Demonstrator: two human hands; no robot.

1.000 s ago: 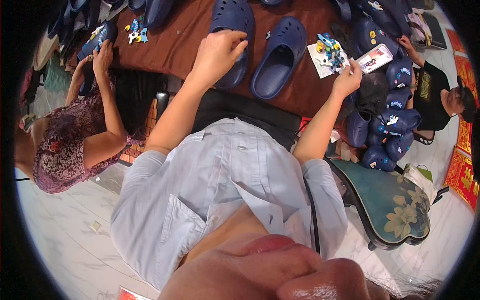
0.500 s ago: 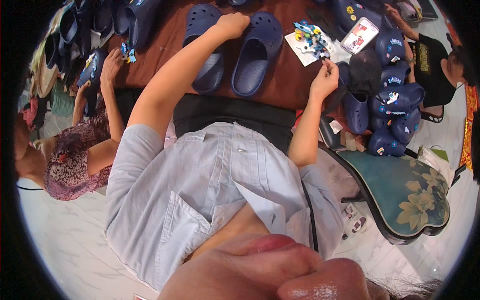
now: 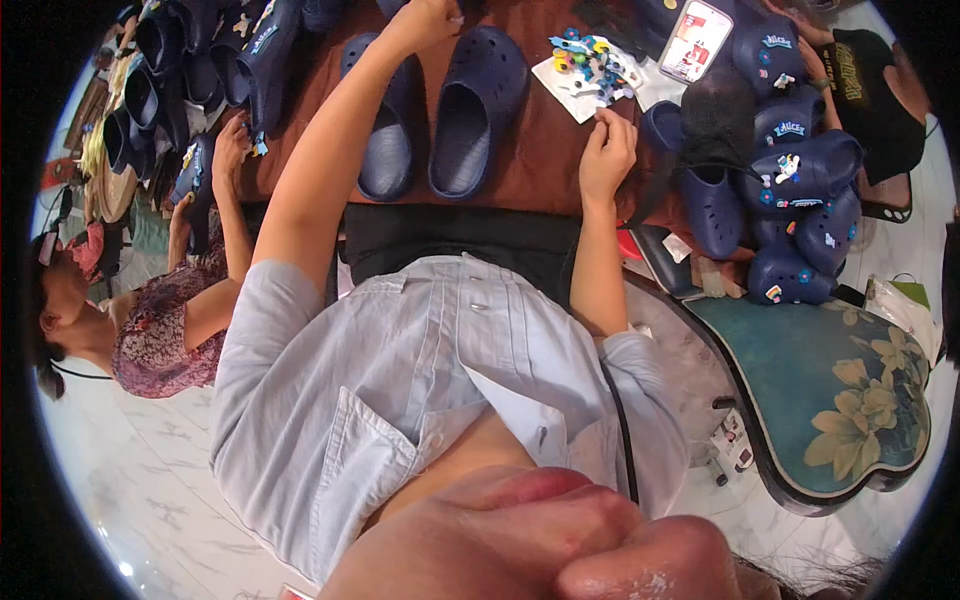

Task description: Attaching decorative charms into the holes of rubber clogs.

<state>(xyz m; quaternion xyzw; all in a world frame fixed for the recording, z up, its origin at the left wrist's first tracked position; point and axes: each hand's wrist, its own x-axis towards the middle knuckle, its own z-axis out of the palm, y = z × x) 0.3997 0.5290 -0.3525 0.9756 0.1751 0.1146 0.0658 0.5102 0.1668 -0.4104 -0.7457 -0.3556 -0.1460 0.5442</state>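
Observation:
Two plain navy clogs lie side by side before me, toes away: the left clog (image 3: pixel 388 150) is partly covered by my forearm, and the right clog (image 3: pixel 480 110) is in full sight. My left hand (image 3: pixel 428 22) reaches over and past their toes at the top edge. Its fingers are hidden, so I cannot tell what it touches. At the near side of the table, my right hand (image 3: pixel 607 158) is closed with fingers curled; anything in them is too small to make out. Just beyond it, a heap of colourful shoe charms (image 3: pixel 598 65) lies on a white sheet (image 3: pixel 575 100).
A phone (image 3: pixel 697 40) lies beyond the charms. Clogs decorated with charms (image 3: pixel 805 175) are piled at the right beside a dark mesh item (image 3: pixel 715 125). More clogs (image 3: pixel 190 60) stand at the far left. Co-workers (image 3: pixel 170 340) handle things on both sides. A flowered chair (image 3: pixel 820 390) stands at the right.
My left hand has moved farther away, past the clog toes. My right hand stays beside the charms, its fingers more curled. The whole view has shifted slightly.

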